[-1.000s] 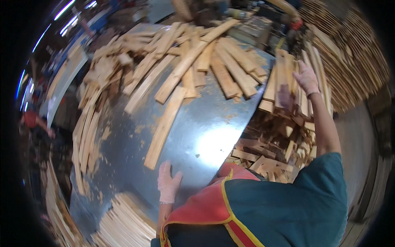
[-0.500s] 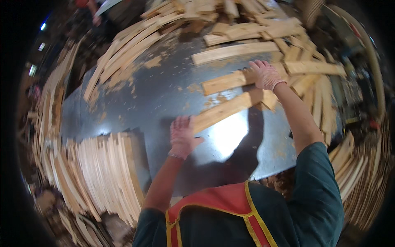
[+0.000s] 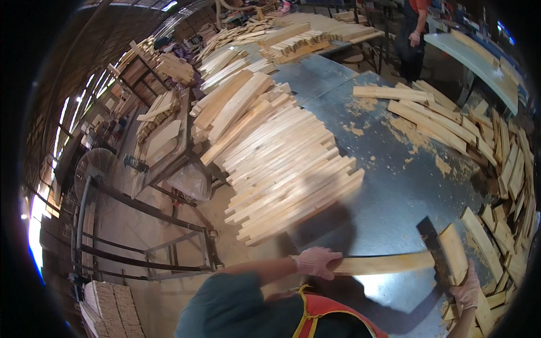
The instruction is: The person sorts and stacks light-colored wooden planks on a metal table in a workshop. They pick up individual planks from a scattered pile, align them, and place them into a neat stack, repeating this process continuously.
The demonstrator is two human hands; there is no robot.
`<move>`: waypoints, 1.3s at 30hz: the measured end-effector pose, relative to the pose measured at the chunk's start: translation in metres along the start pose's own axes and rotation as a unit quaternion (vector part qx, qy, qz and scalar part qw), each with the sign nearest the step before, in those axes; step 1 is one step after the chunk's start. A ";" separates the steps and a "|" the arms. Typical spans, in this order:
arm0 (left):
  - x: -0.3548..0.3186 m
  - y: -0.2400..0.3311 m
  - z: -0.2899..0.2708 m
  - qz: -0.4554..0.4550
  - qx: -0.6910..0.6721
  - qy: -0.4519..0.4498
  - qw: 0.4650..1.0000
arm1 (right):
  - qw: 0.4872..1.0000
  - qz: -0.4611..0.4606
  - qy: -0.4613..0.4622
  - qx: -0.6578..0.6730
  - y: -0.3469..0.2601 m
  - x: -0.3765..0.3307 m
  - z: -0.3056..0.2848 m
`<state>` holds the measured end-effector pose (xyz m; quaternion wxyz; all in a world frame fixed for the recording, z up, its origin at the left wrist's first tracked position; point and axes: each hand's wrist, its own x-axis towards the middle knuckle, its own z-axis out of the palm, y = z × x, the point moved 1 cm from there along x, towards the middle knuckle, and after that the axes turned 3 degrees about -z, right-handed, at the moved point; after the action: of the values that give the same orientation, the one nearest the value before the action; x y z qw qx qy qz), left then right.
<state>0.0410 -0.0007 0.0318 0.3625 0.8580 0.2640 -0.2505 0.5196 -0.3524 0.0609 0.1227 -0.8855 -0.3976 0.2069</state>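
My left hand [image 3: 316, 261], in a pale knit glove, grips the near end of a long flat wooden slat [image 3: 383, 263] held level over the metal table [image 3: 394, 186]. My right hand [image 3: 466, 292], gloved too, holds a shorter wooden slat [image 3: 454, 253] that stands tilted at the long slat's far end. A large stack of pale slats [image 3: 287, 163] lies on the table's left part, just beyond my left hand.
Loose slats [image 3: 428, 115] and sawdust lie across the table's far and right side. More slat piles [image 3: 315, 31] fill the tables behind. A metal frame rack [image 3: 146, 225] and a fan [image 3: 93, 169] stand to the left. Another person [image 3: 414, 34] stands at the far right.
My view has swung left toward the big stack. Both hands have come off the loose slats on the table and now hold slats near my body.
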 end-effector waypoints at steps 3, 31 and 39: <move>-0.024 -0.044 0.036 -0.026 -0.235 0.007 0.972 | 0.972 -0.054 0.131 0.186 0.007 0.009 0.008; -0.037 -0.085 -0.017 0.050 0.127 0.291 0.947 | 0.964 -0.044 -0.174 0.195 -0.411 0.027 0.256; -0.013 -0.098 -0.042 0.058 0.261 0.306 0.914 | 0.917 -0.145 -0.201 0.313 -0.339 0.051 0.220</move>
<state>-0.0208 0.0861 0.0168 0.0409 0.9705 0.2373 -0.0140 0.2265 -0.0804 -0.0178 0.3395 -0.6742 -0.4531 0.4742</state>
